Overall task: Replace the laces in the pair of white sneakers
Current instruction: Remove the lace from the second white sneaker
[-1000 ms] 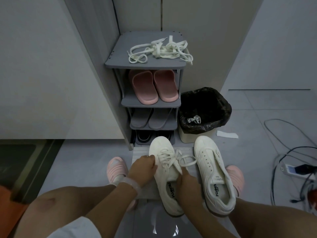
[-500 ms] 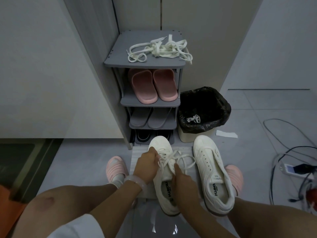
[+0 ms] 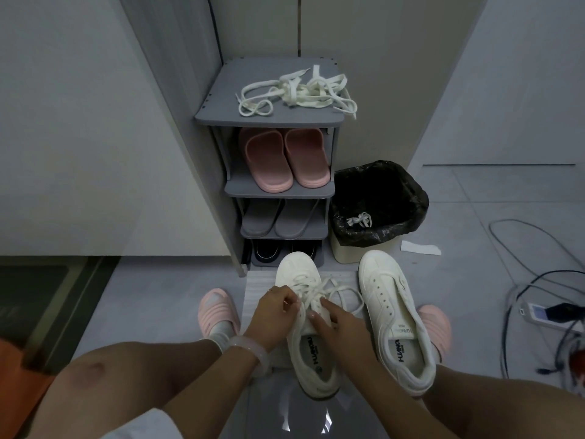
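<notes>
Left hand [image 3: 274, 315] and right hand [image 3: 336, 321] both pinched lace [image 3: 319, 291] over left sneaker [image 3: 308, 331], fingers curled, likely working it through eyelets. Right sneaker [image 3: 395, 315] lay laceless just beside. Spare laces [image 3: 297, 91] waited on far shoe rack [image 3: 221, 99], within reach.

Dim light; pale walls [image 3: 79, 122] and grey tiled floor [image 3: 490, 201]. Grey shoe rack [image 3: 218, 90] stands in the wall corner, pink slippers [image 3: 283, 158] on its second shelf. Bin with black liner [image 3: 380, 185] just right of the rack; cables [image 3: 522, 280] further right.
</notes>
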The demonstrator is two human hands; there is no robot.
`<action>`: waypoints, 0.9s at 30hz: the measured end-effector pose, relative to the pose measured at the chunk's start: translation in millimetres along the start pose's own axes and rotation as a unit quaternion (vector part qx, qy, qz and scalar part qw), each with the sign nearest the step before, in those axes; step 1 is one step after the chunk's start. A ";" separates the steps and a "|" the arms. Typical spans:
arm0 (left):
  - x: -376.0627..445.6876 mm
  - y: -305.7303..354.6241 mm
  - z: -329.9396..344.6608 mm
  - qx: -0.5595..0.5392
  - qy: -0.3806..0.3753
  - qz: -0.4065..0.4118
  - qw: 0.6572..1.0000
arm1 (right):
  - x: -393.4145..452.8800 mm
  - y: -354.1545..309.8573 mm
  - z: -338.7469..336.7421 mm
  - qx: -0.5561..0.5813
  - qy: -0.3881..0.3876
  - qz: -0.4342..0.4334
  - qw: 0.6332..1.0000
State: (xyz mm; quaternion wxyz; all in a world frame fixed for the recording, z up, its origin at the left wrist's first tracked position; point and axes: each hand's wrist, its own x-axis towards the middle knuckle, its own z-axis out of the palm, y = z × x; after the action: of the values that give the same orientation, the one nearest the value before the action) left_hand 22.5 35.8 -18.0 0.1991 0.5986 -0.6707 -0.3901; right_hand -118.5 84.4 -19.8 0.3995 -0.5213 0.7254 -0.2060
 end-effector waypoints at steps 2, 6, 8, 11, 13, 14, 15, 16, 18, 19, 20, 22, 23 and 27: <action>1.6 3.8 -1.2 0.024 0.007 0.001 1.000 | 0.0 -1.4 0.9 -0.003 0.003 0.002 1.000; 11.8 14.7 -13.0 -0.010 0.127 0.002 0.992 | -1.6 -3.8 6.6 0.013 0.014 0.018 1.000; 11.4 17.5 -12.8 -0.023 0.113 0.007 0.993 | -3.6 -5.6 7.9 0.026 0.015 0.025 0.999; 4.3 10.0 -7.5 -0.033 0.047 -0.031 0.998 | -2.9 -7.2 5.3 0.035 0.010 0.027 0.999; -1.0 3.6 -5.5 0.002 0.039 -0.032 0.999 | -2.2 -7.1 4.3 0.037 0.004 0.029 0.999; -2.7 1.5 -5.4 0.012 0.041 -0.031 0.999 | -2.5 -7.2 4.2 0.039 0.002 0.031 0.999; -3.1 1.5 -6.1 0.018 0.044 -0.029 0.998 | -3.1 -7.3 4.2 0.039 0.000 0.030 0.999; -1.7 3.4 -7.8 0.033 0.042 -0.027 0.998 | -3.6 -7.0 3.9 0.037 -0.001 0.028 0.999; 4.2 10.2 -14.5 0.066 0.071 -0.011 0.995 | -4.1 -6.8 4.0 0.027 0.000 0.027 0.999; 8.9 13.3 -19.5 0.067 0.110 -0.007 0.992 | -4.1 -6.5 4.5 0.019 0.001 0.025 1.000; 12.8 16.2 -24.9 0.049 0.163 -0.010 0.985 | -3.9 -6.1 5.1 0.011 0.001 0.022 1.000; 14.9 18.3 -29.8 -0.012 0.222 -0.015 0.975 | -4.2 -6.2 6.5 0.011 0.006 0.021 1.000; 11.7 17.3 -27.6 -0.029 0.204 -0.015 0.978 | -4.8 -7.0 6.7 0.015 0.008 0.024 1.000; -4.1 4.3 -8.9 -0.056 0.064 -0.064 0.994 | -5.5 -8.1 6.3 0.005 0.004 0.022 1.000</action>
State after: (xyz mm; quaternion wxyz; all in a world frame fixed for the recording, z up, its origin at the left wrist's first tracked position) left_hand 27.1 37.1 -8.3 0.2493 0.6521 -0.5937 -0.4001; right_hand -107.9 87.2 -15.7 0.4036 -0.5024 0.7372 -0.2030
